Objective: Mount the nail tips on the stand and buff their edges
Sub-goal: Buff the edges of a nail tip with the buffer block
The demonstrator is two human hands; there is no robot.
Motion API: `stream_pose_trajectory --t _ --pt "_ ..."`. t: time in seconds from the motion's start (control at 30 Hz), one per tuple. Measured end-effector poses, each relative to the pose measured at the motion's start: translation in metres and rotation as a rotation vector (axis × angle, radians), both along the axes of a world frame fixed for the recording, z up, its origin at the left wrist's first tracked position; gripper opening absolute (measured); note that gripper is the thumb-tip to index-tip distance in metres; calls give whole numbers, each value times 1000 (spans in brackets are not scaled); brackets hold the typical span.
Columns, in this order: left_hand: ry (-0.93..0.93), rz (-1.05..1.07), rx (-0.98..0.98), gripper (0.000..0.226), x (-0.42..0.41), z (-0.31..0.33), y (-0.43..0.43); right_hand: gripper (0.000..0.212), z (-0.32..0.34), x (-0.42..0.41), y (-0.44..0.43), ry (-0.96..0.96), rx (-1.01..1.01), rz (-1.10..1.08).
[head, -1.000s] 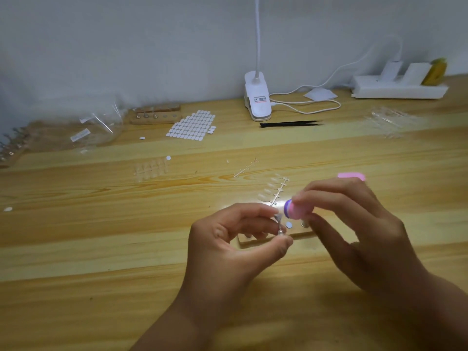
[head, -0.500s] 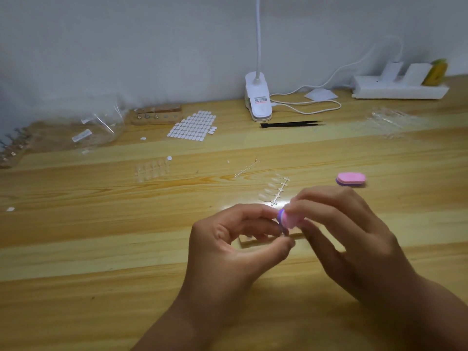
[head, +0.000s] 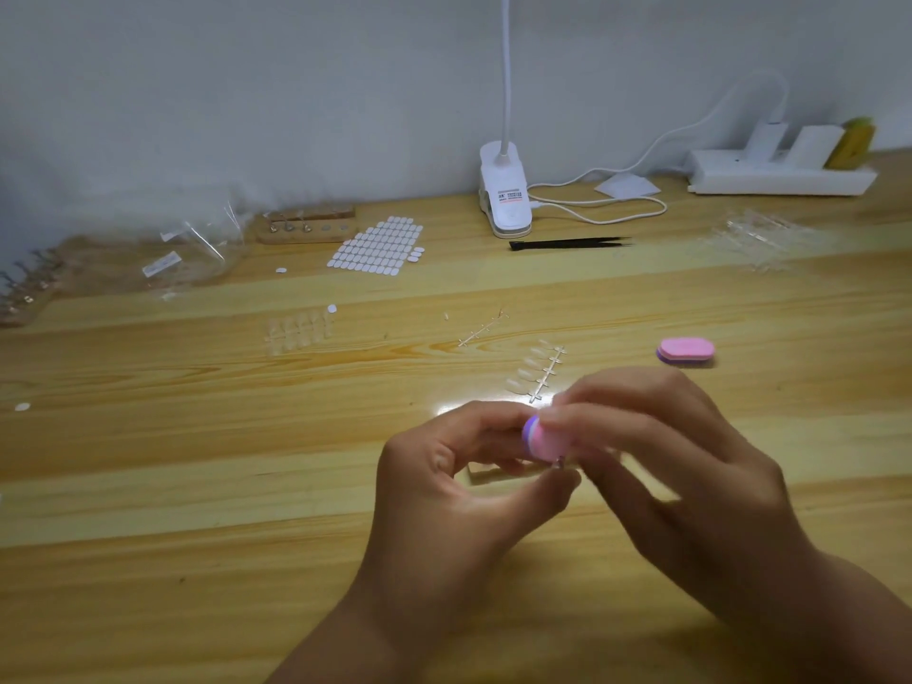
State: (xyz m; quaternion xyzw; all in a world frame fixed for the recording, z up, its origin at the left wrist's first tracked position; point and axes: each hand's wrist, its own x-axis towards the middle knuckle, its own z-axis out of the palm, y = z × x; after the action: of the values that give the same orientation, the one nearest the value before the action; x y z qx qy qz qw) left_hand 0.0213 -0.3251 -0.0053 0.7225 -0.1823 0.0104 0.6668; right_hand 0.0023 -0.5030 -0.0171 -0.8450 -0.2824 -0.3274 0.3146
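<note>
- Pale wooden counter meets a grey wall; a white clip lamp stands at the back
- Well in front of the lamp, my right hand pinches a blurred pink buffer; my left hand pinches a small metal peg against it
- Nail tips lie between lamp and hands
- Stand mostly hidden under my hands

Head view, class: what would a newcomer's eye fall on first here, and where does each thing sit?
The hands meet low in the middle: the right hand grips a pink buffer at a small metal holder pinched by the left hand. A second pink buffer lies on the wooden table behind them, to the right. At the back wall stands a white clip lamp, with a sheet of white tabs to its left.
</note>
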Motion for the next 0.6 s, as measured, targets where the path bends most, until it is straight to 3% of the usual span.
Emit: stream_pose_trajectory --t 0.1,0.4,0.5,0.6 --pt "-14 16 34 33 -1 -1 -1 28 0 2 -6 4 -103 25" --pt "-6 64 36 32 -3 -2 -2 31 -3 4 -11 24 -140 21" --pt "10 87 56 31 -4 -2 -3 30 -2 4 -16 52 -64 -31" --pt "-17 68 71 32 -5 -1 -3 35 -4 1 -5 70 -35 52"
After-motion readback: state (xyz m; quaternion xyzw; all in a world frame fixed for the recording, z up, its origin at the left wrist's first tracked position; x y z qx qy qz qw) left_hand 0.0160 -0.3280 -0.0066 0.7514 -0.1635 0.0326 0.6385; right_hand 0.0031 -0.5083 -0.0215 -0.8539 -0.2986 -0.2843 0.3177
